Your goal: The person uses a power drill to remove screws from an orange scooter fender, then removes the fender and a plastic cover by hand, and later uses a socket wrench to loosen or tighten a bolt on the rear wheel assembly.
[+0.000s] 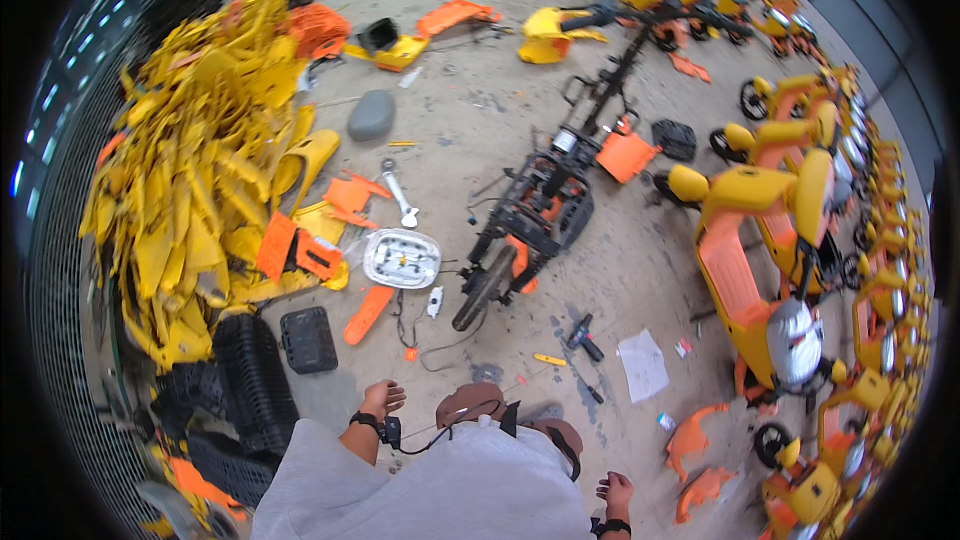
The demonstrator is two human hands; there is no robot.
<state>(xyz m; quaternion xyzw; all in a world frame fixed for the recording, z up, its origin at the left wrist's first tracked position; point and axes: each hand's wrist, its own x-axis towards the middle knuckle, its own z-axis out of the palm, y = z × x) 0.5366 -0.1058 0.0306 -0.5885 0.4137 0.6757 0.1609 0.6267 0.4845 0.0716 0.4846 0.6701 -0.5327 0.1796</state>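
Note:
My left hand (382, 398) hangs beside my body, fingers stretched loosely and nothing in them. A black band with a small dark device sits at that wrist, and a cable runs from it. My right hand (616, 490) hangs low on the other side, its fingers loosely curled but apart, with no object in it. In front of me a stripped scooter frame (548, 185) lies on the floor, its wheel (485, 288) toward me. Close by are a cordless drill (585, 340), a yellow-handled tool (549, 360) and a white plastic housing (402, 259).
A tall heap of yellow panels (200, 150) fills the left, with black plastic trays (255, 368) below it. Rows of yellow and orange scooters (745, 250) stand at the right. Orange panels (692, 440), a paper sheet (643, 365) and a grey seat (371, 116) lie on the floor.

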